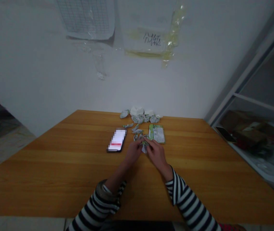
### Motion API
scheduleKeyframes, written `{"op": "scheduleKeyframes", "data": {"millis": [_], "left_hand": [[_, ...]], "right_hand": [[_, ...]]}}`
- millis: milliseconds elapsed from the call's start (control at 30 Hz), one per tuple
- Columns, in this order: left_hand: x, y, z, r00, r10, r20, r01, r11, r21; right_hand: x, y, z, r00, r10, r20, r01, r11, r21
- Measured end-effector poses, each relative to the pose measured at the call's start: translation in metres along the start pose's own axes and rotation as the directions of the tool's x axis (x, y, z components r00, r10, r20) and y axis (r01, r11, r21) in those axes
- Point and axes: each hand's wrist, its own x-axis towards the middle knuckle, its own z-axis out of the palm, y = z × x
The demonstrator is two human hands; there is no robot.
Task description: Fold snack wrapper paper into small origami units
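Observation:
Low over the middle of the table point(79, 173), my left hand point(134, 150) and my right hand point(156, 154) meet at the fingertips. Both are closed on a small crumpled wrapper piece point(144, 149), white with green print; whether it is paper or thin film I cannot tell. Fingers cover part of it. Just beyond lie more twisted scraps point(137, 129) of similar look. A flat green-and-white printed packet point(157, 133) rests right of them, close past my right hand. To the left of my left hand lies a phone point(117, 140) with its screen lit.
Several crumpled wads point(138, 115) sit along the table's back edge, near the white wall point(151, 89). Taped sheets point(88, 19) hang above. At the right stands a shelf rack point(252, 99) with cardboard boxes point(252, 134) in it.

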Motion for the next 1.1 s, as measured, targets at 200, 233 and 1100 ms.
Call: {"op": "scheduleKeyframes", "data": {"millis": [200,233,1100], "left_hand": [[0.002,0.005,0.005,0.987,-0.144,0.064,0.158,0.917,-0.366],[0.001,0.006,0.006,0.978,-0.181,0.106,0.210,0.872,-0.441],[0.006,-0.003,-0.001,0.981,-0.186,0.049,0.192,0.933,-0.305]], "right_hand": [[0.001,0.018,0.008,0.965,0.180,-0.192,-0.129,0.959,0.251],[0.001,0.022,0.010,0.952,0.218,-0.215,-0.151,0.945,0.288],[0.007,0.033,0.011,0.920,0.393,0.001,-0.320,0.749,0.580]]}}
